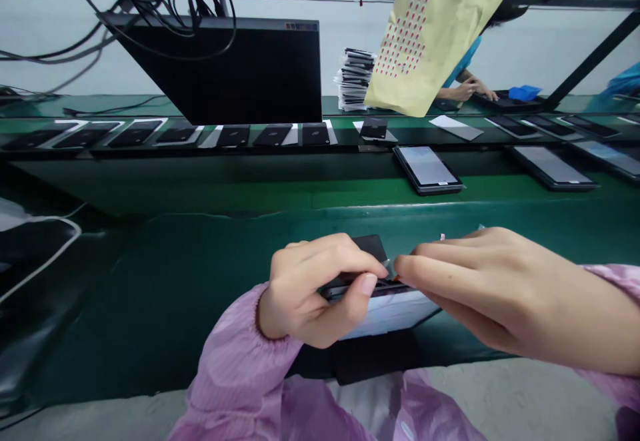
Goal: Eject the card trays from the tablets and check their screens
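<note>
Held tilted over the near edge of the green bench [150,281]: a thin dark panel [387,313], clamped along its upper edge in the left hand [305,291], thumb beneath, fingers curled over; pinched at that same edge by the fingertips of the right hand [505,288]. Probably light, stiff and glass-faced, hence slippery and easily cracked; best taken by the rim, never pressed on the face.

Head-worn, forward-down, close over green bench [165,274]

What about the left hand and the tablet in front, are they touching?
Touching. The head view shows the left hand pinching the tablet by its dark edge, thumb below, fingers above, no gap.
</note>
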### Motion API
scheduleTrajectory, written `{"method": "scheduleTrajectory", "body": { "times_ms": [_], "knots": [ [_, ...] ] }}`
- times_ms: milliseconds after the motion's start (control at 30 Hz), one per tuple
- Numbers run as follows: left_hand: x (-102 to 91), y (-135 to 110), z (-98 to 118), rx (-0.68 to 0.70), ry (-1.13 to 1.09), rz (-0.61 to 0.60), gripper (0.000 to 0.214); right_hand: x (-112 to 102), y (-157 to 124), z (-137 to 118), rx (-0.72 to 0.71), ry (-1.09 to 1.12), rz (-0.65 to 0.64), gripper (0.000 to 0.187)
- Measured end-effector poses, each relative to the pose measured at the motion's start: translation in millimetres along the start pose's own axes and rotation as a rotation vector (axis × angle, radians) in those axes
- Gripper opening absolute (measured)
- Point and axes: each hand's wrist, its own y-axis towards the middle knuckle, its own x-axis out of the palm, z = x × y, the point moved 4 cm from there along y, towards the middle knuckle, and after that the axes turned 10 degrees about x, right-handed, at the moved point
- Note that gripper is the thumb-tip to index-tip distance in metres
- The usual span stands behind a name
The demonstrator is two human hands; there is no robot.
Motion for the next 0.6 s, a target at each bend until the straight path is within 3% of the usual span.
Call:
{"method": "scheduleTrajectory", "body": {
  "times_ms": [367, 600],
  "knots": [
    [0.4, 1, -12, 0.073, 0.009, 0.054, 0.014, 0, 13, 5, -0.005, 0.085, -0.076, 0.024],
    [-0.2, 2, -15, 0.123, 0.035, 0.037, 0.014, 1, 18, 15, 0.107, 0.089, -0.109, 0.019]
  ]
}}
